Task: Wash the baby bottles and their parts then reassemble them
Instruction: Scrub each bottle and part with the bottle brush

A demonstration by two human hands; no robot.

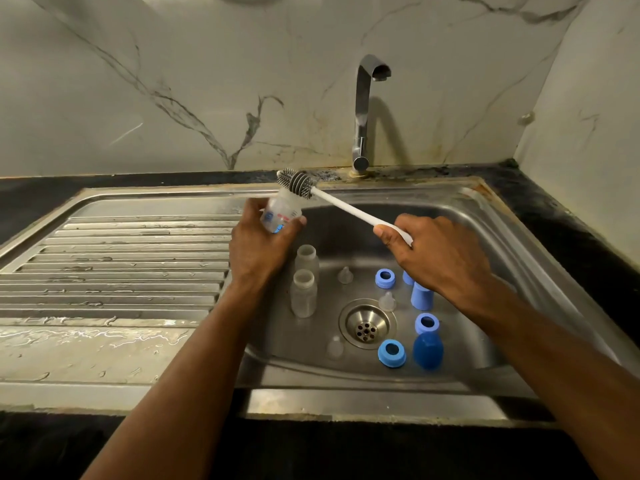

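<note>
My left hand (258, 242) grips a clear baby bottle (282, 211) over the sink's left edge, its mouth tilted up and away. My right hand (436, 252) holds the white handle of a bottle brush (349, 207); its grey bristle head (298, 183) sits just outside the bottle's mouth. Down in the sink basin (478, 237) stand two more clear bottles (304, 292), with three clear teats (345, 275), three blue collar rings (391, 353) and blue caps (428, 349) spread around the drain.
The drain (367, 327) lies in the basin's middle. A chrome tap (363, 112) stands behind the sink with no water running. A wet ribbed draining board (121, 265) stretches to the left. A dark counter (571, 230) borders the sink on the right.
</note>
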